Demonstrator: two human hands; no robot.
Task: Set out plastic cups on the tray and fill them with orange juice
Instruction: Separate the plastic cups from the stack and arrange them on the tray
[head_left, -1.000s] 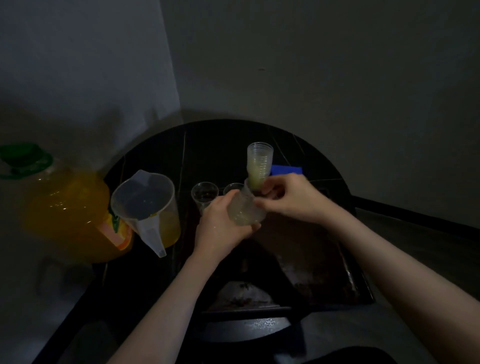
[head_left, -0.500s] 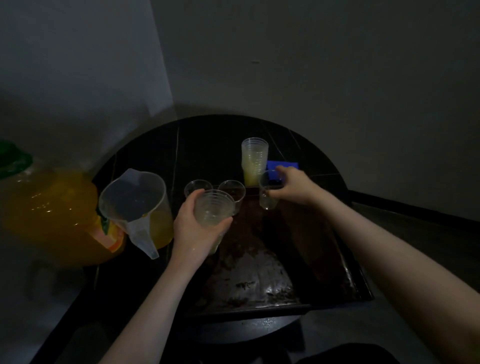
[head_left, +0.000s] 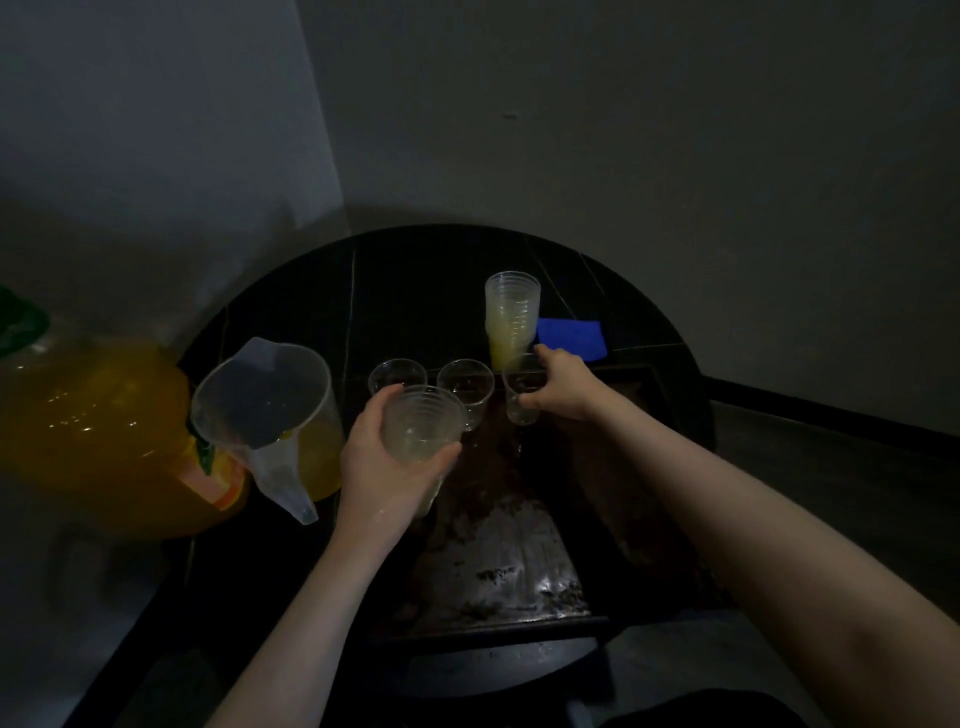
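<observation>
The round dark surface (head_left: 415, 270) carried a large juice bottle (head_left: 93, 431) at far left, a worn tray (head_left: 498, 561) at centre, and a pitcher (head_left: 270, 410) holding a little juice between them. A spare stack of cups (head_left: 511, 317) stood behind the tray beside a blue cloth (head_left: 571, 338). The left hand (head_left: 384, 467) held a nested stack (head_left: 421, 431), fingers wrapped round it. The right hand (head_left: 561, 389) gripped a single cup (head_left: 519, 400), setting it at the tray's far edge beside two empty cups (head_left: 397, 374) (head_left: 465, 384). The step in hand appeared to be setting out; the next move called for releasing this cup and separating another.
</observation>
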